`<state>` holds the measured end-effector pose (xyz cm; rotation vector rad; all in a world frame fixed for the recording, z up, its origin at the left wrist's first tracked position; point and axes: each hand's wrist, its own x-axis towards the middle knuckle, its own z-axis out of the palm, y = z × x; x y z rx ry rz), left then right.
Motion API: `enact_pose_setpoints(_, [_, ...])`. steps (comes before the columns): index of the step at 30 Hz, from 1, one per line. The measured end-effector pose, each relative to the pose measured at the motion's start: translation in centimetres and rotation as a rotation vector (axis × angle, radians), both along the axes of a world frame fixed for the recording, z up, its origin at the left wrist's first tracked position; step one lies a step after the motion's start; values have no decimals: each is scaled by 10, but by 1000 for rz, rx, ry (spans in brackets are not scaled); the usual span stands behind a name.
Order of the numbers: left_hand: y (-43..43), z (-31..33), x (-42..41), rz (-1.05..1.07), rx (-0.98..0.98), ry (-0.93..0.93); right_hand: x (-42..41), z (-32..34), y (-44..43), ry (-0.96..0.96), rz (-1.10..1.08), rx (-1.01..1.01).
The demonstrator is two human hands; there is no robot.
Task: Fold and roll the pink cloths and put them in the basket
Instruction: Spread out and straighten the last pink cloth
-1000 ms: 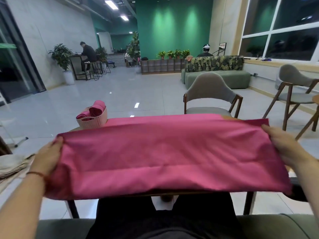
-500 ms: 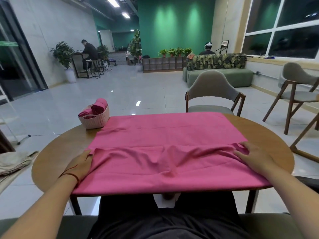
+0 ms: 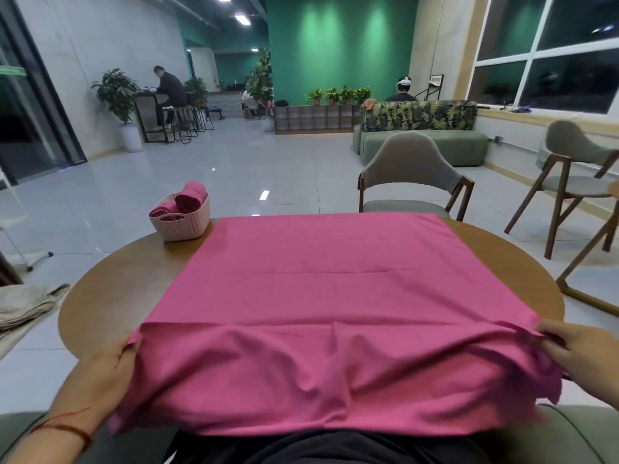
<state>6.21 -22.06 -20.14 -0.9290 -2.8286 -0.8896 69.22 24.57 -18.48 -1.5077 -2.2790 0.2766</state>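
Pink cloth (image 3: 318,296) lies spread square on the round table (image 3: 127,289), one sheet only, and its near edge droops off the table's near rim toward the lap. That edge runs left to right between the two hands. The left hand (image 3: 100,373) holds the near-left corner with its fingers tucked under the fabric. The right hand (image 3: 582,353) pinches the near-right corner in curled fingers. All the rest of the sheet lies straight ahead of both grips, so a fold would likely carry this edge away toward the far edge; neither hand is nearer. One basket (image 3: 182,226) stands at the far left of the table, just beside the cloth's far-left corner, on the left hand's side. It holds rolled cloths (image 3: 191,199), two clear, perhaps three.
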Motion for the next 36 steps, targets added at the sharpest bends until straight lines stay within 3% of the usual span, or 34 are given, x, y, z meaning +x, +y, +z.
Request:
enact_pose_setpoints(5, [27, 32, -23, -8, 93, -25, -14, 40, -2, 296, 46, -71])
enact_pose_setpoints(8, [52, 50, -37, -17, 189, -4, -39, 67, 11, 363, -24, 15])
enact_pose_setpoints(11, [78, 64, -45, 26, 274, -54, -61, 77, 38, 366, 9, -53])
enact_pose_setpoints(16, [133, 79, -45, 149, 393, -131, -117, 87, 73, 584, -103, -59])
enact_pose_setpoints(19, [160, 52, -49, 182, 266, -172, -141, 54, 89, 460, -207, -116])
enact_pose_setpoints(23, [174, 32, -54, 75, 135, -158, -154, 17, 89, 394, -167, -103])
enact_pose_setpoints(27, [167, 28, -58, 51, 124, -133, -146, 13, 88, 277, -124, -94])
enact_pose_setpoints(36, [119, 12, -27, -3, 143, -112, -105, -2, 51, 219, -188, -60])
